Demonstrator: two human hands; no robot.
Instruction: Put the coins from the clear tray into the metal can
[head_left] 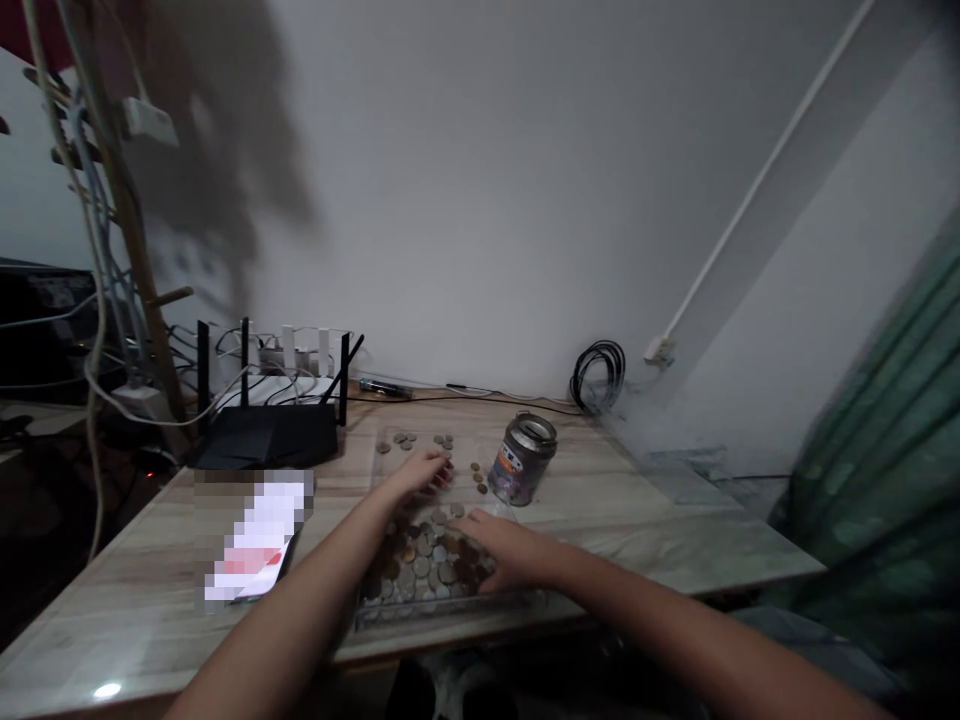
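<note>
A pile of mixed silver and brownish coins (424, 570) lies in a clear plastic tray (450, 606) at the table's front edge. My right hand (506, 548) is over the right side of the pile, fingers reaching onto the coins and thumb apart. Beyond it, my left hand (426, 470) hovers over a clear flat section, its fingers curled together; whatever they hold is hidden. Small groups of silver coins (405, 438) lie past the left hand, and a few gold-coloured coins (478, 478) lie to its right. A printed coin-bank can (523, 458) stands beside them.
A black router (266, 435) with upright antennas stands at the back left, among many cables. In front of it lies a lit phone (259, 540), its screen blurred. A coiled black cable (598, 375) rests against the wall. A green curtain (892, 480) hangs at the right.
</note>
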